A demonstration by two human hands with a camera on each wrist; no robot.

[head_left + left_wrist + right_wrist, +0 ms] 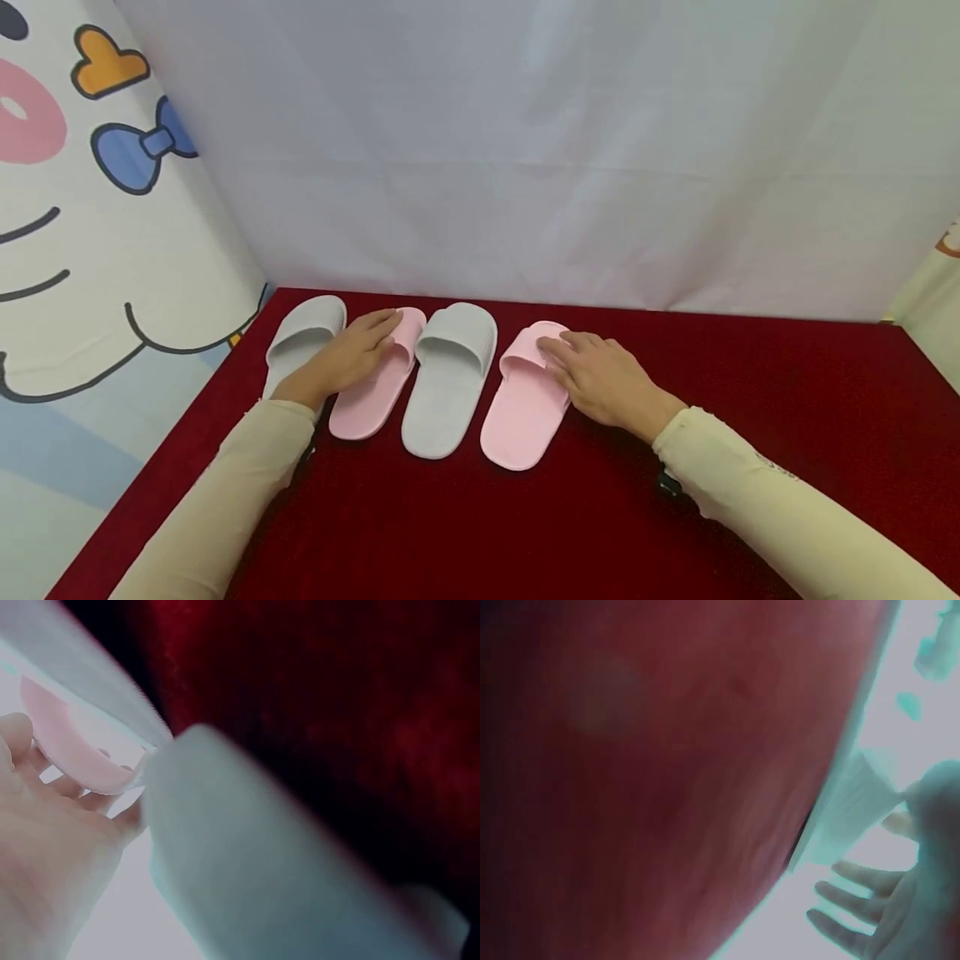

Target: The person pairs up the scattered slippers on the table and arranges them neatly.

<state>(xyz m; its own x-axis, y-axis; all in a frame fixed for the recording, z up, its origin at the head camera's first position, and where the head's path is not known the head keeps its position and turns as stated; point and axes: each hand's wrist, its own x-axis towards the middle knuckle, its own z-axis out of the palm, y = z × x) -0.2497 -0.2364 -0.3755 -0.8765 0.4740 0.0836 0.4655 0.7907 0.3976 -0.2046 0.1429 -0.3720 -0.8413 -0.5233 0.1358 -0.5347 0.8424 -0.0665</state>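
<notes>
Four slide slippers, alternating pale grey and pink, stand in a row on dark red cloth. My left hand (348, 354) rests over the left pink slipper (363, 412), its fingers lying on the strap. That arm partly covers the leftmost pale grey slipper (309, 321). Between the hands stands the other pale grey slipper (442, 400), untouched. On the strap of the right pink slipper (520, 429) lie the extended fingers of my right hand (603, 379). In the left wrist view, fingers reach around the outside of a pink strap (71, 750). The right wrist view shows spread fingers (855, 900).
Dark red cloth (420, 533) covers the table. A white curtain (562, 167) hangs behind its far edge. At the left stands a cartoon-printed panel (97, 350), and another printed panel (930, 317) is at the far right.
</notes>
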